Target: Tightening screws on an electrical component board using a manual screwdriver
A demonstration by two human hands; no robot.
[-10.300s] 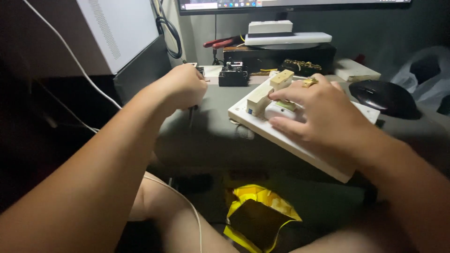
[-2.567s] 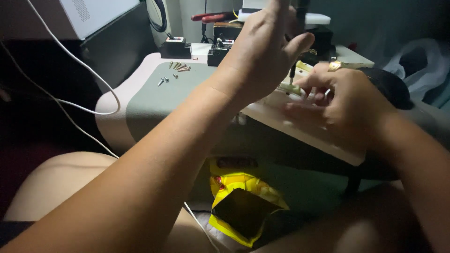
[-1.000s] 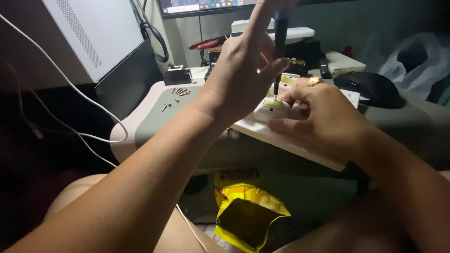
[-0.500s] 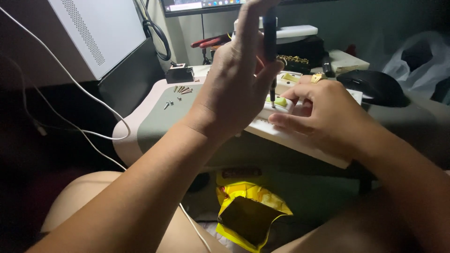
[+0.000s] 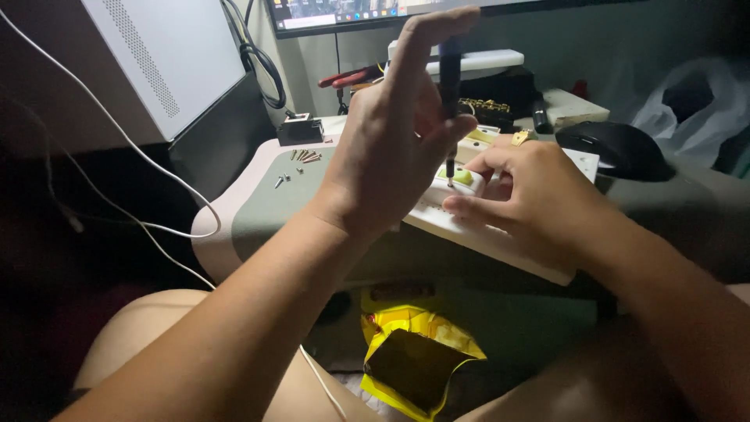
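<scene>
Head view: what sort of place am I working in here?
Probably a home computer desk used as a repair bench: monitor and white computer case behind, mouse at right, loose screws on the mat.

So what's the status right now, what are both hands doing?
Left hand holds dark screwdriver upright, tip on white power strip. Right hand steadies the strip. Loose screws lie apart on the mat, nothing blocking.

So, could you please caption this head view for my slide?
Left hand holds a dark screwdriver upright on a white board steadied by the right hand.
</scene>
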